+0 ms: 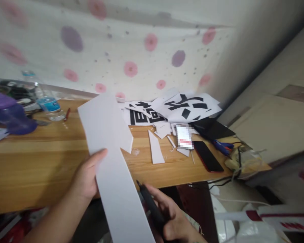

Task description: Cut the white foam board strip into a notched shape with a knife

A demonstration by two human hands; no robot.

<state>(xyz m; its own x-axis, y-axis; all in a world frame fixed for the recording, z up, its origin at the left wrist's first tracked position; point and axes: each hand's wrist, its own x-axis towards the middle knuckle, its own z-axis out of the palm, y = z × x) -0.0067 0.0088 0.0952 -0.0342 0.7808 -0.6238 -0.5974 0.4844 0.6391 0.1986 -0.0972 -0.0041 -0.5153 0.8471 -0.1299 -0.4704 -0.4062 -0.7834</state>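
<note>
My left hand (87, 177) grips the left edge of a long white board piece (116, 182), thumb on its face. The board widens into an angled, notched head at its far end and slants up over the table edge. In my right hand (176, 216) is a thick black pen-shaped tool (152, 206) with a thin dark tip. That tip points up and left, close to the board's right edge; I cannot tell whether they touch. A narrow white offcut (155, 148) lies on the wooden table (53, 162) beyond the tool.
Paper sheets with bold black shapes (187, 104) lie at the back among white scraps (163, 130). A black phone (208, 157), blue-handled pliers (221, 147) and cables (239, 162) are on the right. At left stand a water bottle (49, 104) and something purple (17, 116).
</note>
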